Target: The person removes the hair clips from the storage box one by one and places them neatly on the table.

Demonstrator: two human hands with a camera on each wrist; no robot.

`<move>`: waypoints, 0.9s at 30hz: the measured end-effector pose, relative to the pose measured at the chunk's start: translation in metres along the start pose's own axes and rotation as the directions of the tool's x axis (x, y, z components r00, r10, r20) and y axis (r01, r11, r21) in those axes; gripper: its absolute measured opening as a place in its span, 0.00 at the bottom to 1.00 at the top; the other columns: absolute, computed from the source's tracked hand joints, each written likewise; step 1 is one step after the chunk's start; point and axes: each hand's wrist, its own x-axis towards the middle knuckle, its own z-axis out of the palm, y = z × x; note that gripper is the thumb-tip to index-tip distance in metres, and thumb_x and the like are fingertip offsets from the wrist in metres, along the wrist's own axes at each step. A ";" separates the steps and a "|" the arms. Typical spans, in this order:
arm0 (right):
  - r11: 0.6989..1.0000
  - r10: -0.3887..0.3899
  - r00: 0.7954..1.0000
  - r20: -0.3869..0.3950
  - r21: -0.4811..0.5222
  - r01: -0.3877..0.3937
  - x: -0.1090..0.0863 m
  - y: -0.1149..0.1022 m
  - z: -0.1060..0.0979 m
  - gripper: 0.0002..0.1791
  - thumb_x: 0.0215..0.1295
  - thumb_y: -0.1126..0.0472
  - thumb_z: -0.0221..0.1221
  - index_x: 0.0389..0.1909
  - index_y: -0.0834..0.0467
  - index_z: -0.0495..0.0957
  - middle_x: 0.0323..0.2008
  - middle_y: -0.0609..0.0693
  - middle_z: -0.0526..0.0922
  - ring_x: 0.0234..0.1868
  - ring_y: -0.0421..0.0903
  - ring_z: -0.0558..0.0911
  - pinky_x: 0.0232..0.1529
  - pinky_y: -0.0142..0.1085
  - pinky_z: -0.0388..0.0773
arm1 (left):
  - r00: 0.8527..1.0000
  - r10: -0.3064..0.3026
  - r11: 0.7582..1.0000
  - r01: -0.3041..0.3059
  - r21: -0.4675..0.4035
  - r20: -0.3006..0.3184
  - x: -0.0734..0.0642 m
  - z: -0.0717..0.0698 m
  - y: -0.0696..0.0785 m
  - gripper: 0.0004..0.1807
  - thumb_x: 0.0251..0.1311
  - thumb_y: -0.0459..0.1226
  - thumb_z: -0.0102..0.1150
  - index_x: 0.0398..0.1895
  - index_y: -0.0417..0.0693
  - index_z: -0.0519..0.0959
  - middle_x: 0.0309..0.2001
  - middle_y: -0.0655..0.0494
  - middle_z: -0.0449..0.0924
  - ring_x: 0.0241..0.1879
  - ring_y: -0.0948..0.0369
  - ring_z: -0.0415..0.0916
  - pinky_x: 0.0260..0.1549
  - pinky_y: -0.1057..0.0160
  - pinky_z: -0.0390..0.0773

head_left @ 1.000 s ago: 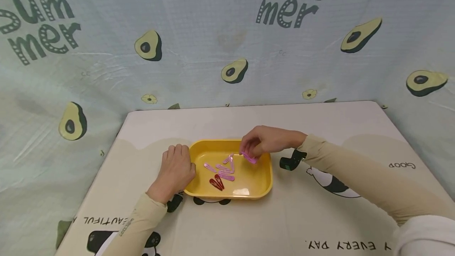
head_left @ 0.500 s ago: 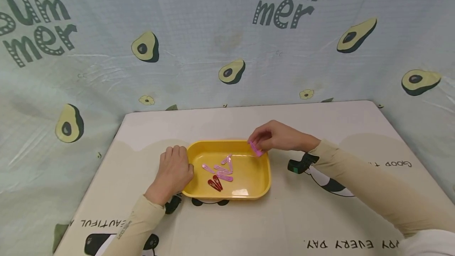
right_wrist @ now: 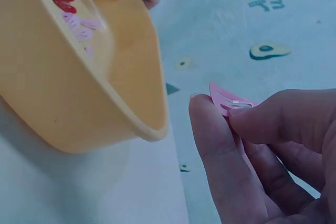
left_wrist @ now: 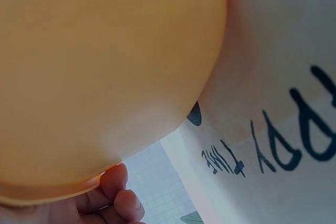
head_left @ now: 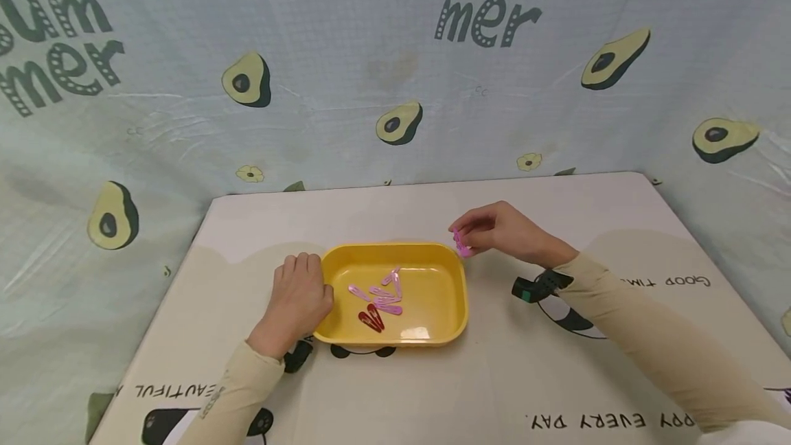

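Observation:
A yellow plastic tray [head_left: 435,297] sits on the table, with several pink snap hair clips [head_left: 388,308] and red snap hair clips [head_left: 371,319] lying in its left half. My left hand [head_left: 301,297] grips the tray's left rim; in the left wrist view its fingers [left_wrist: 127,205] curl around the edge. Just past the tray's far right corner, my right hand [head_left: 513,232] pinches a pink hair clip [right_wrist: 231,102] between thumb and index finger. More pink shows below the pinch, partly hidden by the fingers.
A pale table cover [head_left: 494,376] printed with pandas and lettering lies under the tray. Behind the table hangs a light curtain [head_left: 321,122] with avocado prints. Black wrist cameras are on both forearms, the right one [head_left: 537,286] near the tray's right side.
My right hand has moved right and away from me, carrying the pink hair clip from above the tray to beyond its right rim. My left hand stays on the left rim.

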 end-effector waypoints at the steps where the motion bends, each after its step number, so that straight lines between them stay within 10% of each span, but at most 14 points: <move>1: 1.000 0.002 1.000 -0.017 0.015 -0.002 -0.001 0.002 -0.001 0.17 0.70 0.64 0.60 0.57 0.63 0.82 0.52 0.63 0.85 0.43 0.47 0.88 0.48 0.37 0.87 | 1.000 0.001 1.000 -0.001 0.003 -0.005 0.000 0.000 0.000 0.08 0.64 0.34 0.51 0.39 0.36 0.69 0.32 0.47 0.63 0.37 0.50 0.58 0.39 0.56 0.56; 27: 0.970 0.134 0.964 -0.229 0.230 -0.080 -0.026 0.055 0.001 0.23 0.72 0.63 0.60 0.63 0.71 0.74 0.62 0.70 0.78 0.44 0.36 0.87 0.50 0.32 0.85 | 0.999 0.010 1.000 -0.009 0.023 -0.050 -0.001 0.004 -0.001 0.10 0.61 0.35 0.50 0.39 0.35 0.69 0.31 0.47 0.63 0.37 0.50 0.58 0.39 0.56 0.57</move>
